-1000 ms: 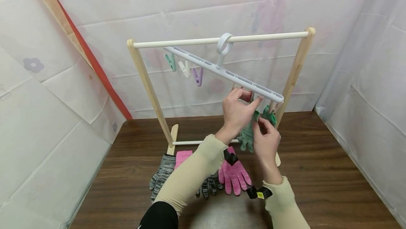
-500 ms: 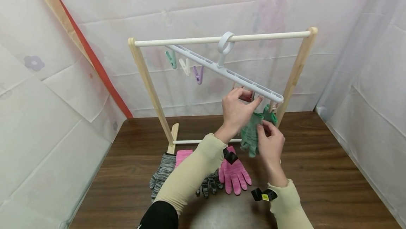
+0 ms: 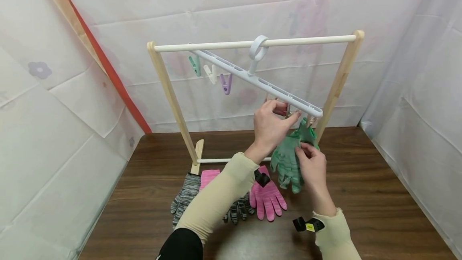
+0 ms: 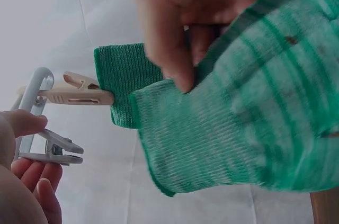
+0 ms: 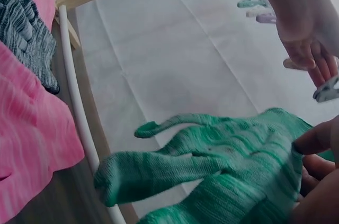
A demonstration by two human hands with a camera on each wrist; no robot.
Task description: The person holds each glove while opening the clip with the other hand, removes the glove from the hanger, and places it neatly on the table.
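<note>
My left hand (image 3: pixel 270 127) is under the near end of the hanger, pinching a grey clothespin (image 4: pixel 58 150) between thumb and fingers; in the left wrist view the clip's tips stand apart with nothing between them. My right hand (image 3: pixel 313 168) pinches a green striped glove (image 3: pixel 286 162) near its cuff, fingers of the glove hanging down. In the left wrist view that cuff lies just to the right of the grey clothespin. Behind it a second green glove (image 4: pixel 122 75) hangs from a beige clothespin (image 4: pixel 79 96).
A white hanger (image 3: pixel 231 67) hangs slanted from the wooden rack's rail (image 3: pixel 202 46). Green (image 3: pixel 195 66), white (image 3: pixel 210 74) and purple clothespins (image 3: pixel 226 84) dangle at its far end. Pink (image 3: pixel 268 200) and grey gloves (image 3: pixel 188 196) lie on the brown table (image 3: pixel 379 196).
My right hand has moved down and slightly right with the green glove, which now hangs spread out and more in view. The left hand has stayed at the clothespin.
</note>
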